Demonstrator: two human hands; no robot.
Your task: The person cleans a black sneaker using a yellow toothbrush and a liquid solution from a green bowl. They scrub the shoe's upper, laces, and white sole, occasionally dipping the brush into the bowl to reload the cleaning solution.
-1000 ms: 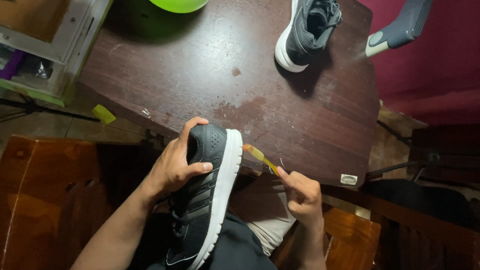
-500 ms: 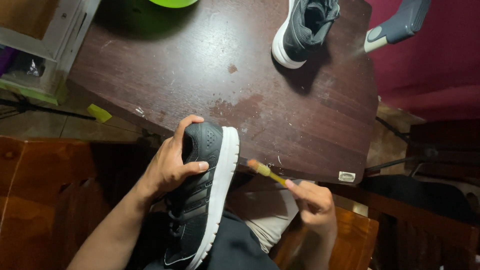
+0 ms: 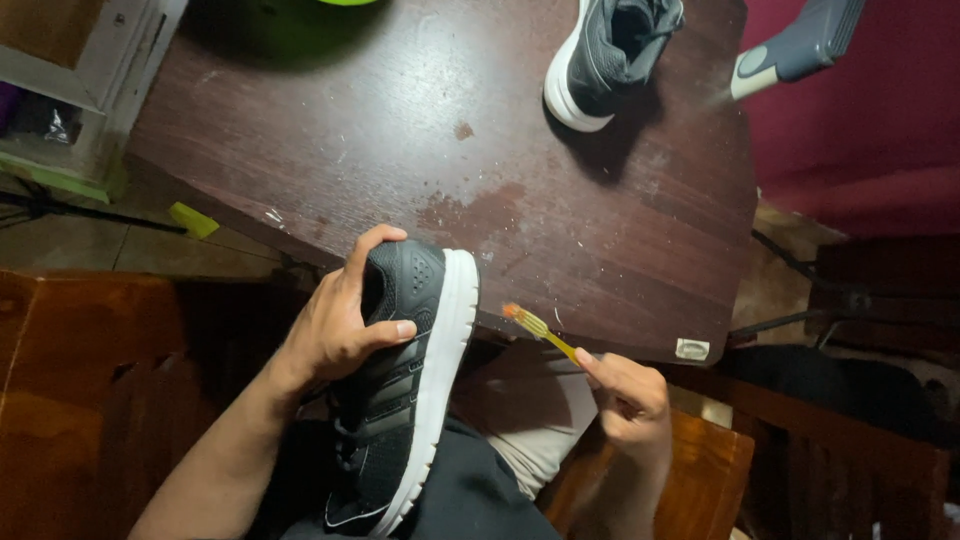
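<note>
Second grey shoe point(image 3: 612, 55) on dark wooden table point(image 3: 400, 130); grey-white handle point(image 3: 795, 50) beside.

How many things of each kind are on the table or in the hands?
Black sneakers with white soles: 2, one in the left hand at, one on the table at
Toothbrush: 1, in the right hand
Total: 3
</note>
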